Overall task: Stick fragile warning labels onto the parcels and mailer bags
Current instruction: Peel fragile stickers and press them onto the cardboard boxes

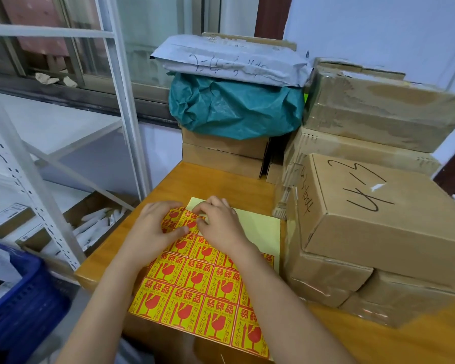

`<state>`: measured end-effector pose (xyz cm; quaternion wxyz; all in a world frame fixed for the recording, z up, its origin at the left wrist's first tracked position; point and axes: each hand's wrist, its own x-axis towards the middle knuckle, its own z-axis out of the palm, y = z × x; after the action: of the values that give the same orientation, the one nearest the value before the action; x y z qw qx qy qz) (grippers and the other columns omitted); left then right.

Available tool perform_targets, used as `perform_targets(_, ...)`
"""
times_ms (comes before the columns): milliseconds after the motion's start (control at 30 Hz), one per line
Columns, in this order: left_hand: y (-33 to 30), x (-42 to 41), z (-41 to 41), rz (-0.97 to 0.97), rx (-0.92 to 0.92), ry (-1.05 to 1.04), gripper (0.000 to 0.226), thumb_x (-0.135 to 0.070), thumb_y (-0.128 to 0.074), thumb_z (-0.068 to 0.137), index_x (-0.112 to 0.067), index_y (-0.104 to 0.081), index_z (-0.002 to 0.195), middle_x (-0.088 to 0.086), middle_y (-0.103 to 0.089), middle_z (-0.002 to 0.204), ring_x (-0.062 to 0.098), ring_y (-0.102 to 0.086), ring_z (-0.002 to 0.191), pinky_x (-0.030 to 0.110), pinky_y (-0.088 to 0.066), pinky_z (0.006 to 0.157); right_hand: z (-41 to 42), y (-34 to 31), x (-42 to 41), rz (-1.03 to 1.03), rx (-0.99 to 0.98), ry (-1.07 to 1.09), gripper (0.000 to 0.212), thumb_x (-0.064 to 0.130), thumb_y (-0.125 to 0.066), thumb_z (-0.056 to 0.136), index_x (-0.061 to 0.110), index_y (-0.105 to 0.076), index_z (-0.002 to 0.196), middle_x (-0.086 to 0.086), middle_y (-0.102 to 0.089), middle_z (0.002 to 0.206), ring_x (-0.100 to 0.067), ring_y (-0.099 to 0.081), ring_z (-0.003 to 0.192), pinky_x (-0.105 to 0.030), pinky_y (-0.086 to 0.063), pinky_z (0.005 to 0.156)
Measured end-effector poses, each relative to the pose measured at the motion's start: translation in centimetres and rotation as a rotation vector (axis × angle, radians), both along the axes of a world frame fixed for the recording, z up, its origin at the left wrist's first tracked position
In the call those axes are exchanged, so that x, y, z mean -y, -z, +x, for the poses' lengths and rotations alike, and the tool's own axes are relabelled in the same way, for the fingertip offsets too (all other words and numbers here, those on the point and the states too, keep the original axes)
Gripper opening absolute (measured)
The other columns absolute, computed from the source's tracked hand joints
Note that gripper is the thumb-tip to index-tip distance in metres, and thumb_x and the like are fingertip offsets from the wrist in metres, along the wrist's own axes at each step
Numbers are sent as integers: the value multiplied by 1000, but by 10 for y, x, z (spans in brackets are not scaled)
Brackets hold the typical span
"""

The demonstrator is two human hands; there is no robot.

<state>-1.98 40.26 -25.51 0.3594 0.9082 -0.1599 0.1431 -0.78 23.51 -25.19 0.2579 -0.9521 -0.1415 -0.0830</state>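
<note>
The head view looks down on a wooden table [166,185] with stacked parcels along its back and right side. Far left, off the table, a blue plastic crate [24,306] sits low beside a white metal shelving rack [50,164], whose lower level holds a cardboard box of white items [97,222].

On the table near its front edge lies the fragile label sheet [202,292], yellow squares printed in red with a broken wine glass and Chinese characters; its far end shows bare pale-yellow backing [258,227].

The left hand [153,227] lies on the far left corner of the sheet, fingers curled and pressing down on the labels there. Just right of it, touching, the right hand [218,219] has its fingertips bunched at the top row of labels, where one label [192,215] looks lifted at an edge. It appears to be pinching that label, though the fingers hide the actual contact.

Behind the hands, at the back of the table, two flat cardboard boxes [223,153] are stacked. A teal mailer bag [234,106] rests on them, and a grey mailer bag with handwriting [234,61] lies on top of that.

To the right stands a taller stack of taped cardboard parcels [378,111]. In front of it, the nearest box, marked "43" in black marker [378,206], lies tilted on several lower boxes [326,279] beside the sheet's right edge.
</note>
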Motion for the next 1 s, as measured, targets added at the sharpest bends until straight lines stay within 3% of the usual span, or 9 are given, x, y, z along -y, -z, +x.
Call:
perform_targets(100, 1, 0, 0, 38, -41, 6, 65, -49, -68, 79, -20, -50, 134, -14, -45, 120, 11, -35, 125, 29, -28, 98, 0, 1, -1, 47, 13, -4, 22, 21, -54, 94, 19, -62, 114, 1, -52, 112, -17, -43, 112, -39, -39, 97)
perform_targets(200, 2, -1, 1, 118, -53, 22, 80, -71, -47, 67, -23, -52, 132, -12, -51, 123, 9, -35, 122, 30, -30, 97, 0, 1, -2, 118, 33, -4, 15, 18, -57, 92, 17, -64, 105, 0, -52, 111, -17, -45, 110, -37, -42, 94)
perform_targets(400, 4, 0, 3, 206, -50, 29, 73, -62, -50, 71, -21, -53, 132, -6, -52, 135, 13, -35, 129, 36, -29, 104, 0, 0, -3, 225, 93, 7, 6, 14, -59, 91, 12, -64, 93, 0, -49, 106, -16, -46, 107, -31, -43, 87)
perform_targets(533, 3, 1, 4, 246, -47, 14, 65, -56, -63, 81, -19, -52, 134, -6, -48, 139, 14, -31, 132, 37, -27, 106, -2, -1, -5, 261, 149, 17, 4, 14, -59, 91, 12, -63, 92, 2, -49, 104, -15, -48, 105, -28, -43, 82)
perform_targets(633, 3, 1, 3, 251, -62, 9, 69, -61, -56, 78, -20, -52, 134, -7, -48, 139, 14, -31, 132, 38, -28, 105, -3, -2, -4, 289, 178, 30, 4, 14, -59, 92, 12, -62, 93, 1, -49, 105, -16, -49, 105, -28, -45, 82)
perform_targets(833, 4, 1, 4, 244, -62, -9, 65, -48, -64, 83, -18, -47, 138, -5, -45, 142, 13, -28, 134, 38, -26, 107, -2, -5, -3, 401, 203, 93, 4, 14, -58, 92, 12, -61, 90, 2, -49, 104, -17, -51, 103, -29, -47, 79)
perform_targets(1000, 1, 2, -2, 73, 41, -26, 68, -65, -50, 80, -18, -54, 129, -9, -53, 121, 2, -34, 116, 31, -33, 95, -4, -6, -3, 444, 193, 73, 4, 11, -60, 91, 13, -61, 87, 7, -45, 100, -17, -50, 106, -27, -44, 82)
